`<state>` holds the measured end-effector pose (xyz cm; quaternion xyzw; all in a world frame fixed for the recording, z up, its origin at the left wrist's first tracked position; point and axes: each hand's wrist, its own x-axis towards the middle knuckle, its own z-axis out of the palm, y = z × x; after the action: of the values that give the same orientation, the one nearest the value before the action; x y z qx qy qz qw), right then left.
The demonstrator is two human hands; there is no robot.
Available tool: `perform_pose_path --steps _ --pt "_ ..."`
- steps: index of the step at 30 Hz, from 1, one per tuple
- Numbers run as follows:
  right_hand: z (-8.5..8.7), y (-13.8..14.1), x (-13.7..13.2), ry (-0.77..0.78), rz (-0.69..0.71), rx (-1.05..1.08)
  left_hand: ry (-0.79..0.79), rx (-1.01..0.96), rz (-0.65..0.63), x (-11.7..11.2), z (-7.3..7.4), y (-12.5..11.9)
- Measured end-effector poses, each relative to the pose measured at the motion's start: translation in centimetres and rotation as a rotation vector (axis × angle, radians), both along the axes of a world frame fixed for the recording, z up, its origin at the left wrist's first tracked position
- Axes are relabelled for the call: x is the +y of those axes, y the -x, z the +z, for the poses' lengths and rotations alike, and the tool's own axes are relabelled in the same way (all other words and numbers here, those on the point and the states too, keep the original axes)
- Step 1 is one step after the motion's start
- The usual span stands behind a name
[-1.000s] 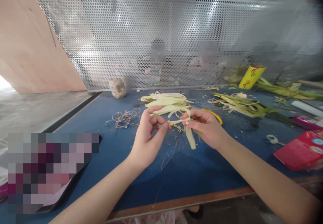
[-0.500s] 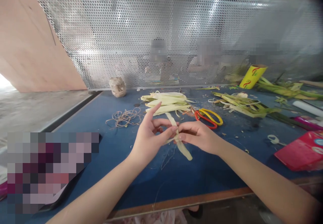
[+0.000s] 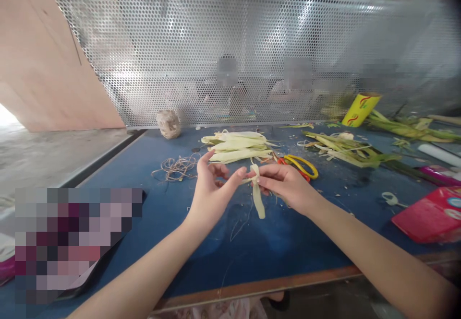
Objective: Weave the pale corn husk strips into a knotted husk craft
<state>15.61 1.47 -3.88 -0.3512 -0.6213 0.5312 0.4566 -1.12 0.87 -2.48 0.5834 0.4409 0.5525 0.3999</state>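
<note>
Both of my hands meet over the middle of the blue table (image 3: 288, 242). My left hand (image 3: 211, 194) pinches one end of a pale leaf strip (image 3: 257, 199) between thumb and fingers, its index finger lifted. My right hand (image 3: 286, 184) is closed on the same strip, which is looped at the top and hangs down below the fingers. Just behind the hands lies a small pile of pale husk strips (image 3: 237, 147). Yellow and red scissors (image 3: 300, 164) lie right behind my right hand.
A ball of twine (image 3: 167, 124) stands at the back left, loose twine (image 3: 176, 166) in front of it. Green leaves (image 3: 345, 148) and a yellow cup (image 3: 360, 109) are back right. A red packet (image 3: 428, 213) lies at right. A perforated metal screen (image 3: 230, 55) backs the table; people sit behind it.
The hands drew closer together and worked the strip; its free end now hangs straight down instead of slanting right. The scissors, hidden a second ago, show behind my right hand.
</note>
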Motion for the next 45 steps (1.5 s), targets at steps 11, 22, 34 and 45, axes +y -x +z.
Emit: perform_pose_path --steps 11,22,34,45 --pt "0.3 0.2 -0.2 -0.052 -0.091 0.121 -0.005 0.102 -0.201 -0.9 -0.8 -0.4" --pt "-0.1 0.6 -0.1 0.154 -0.106 0.281 0.029 0.262 -0.201 -1.4 -1.1 -0.6" --pt "0.2 0.4 -0.2 0.195 0.027 0.170 -0.009 0.257 -0.203 -0.3 -0.1 0.2" --pt "0.6 0.1 -0.1 0.098 -0.057 0.182 -0.158 0.172 -0.162 -0.7 0.9 0.4"
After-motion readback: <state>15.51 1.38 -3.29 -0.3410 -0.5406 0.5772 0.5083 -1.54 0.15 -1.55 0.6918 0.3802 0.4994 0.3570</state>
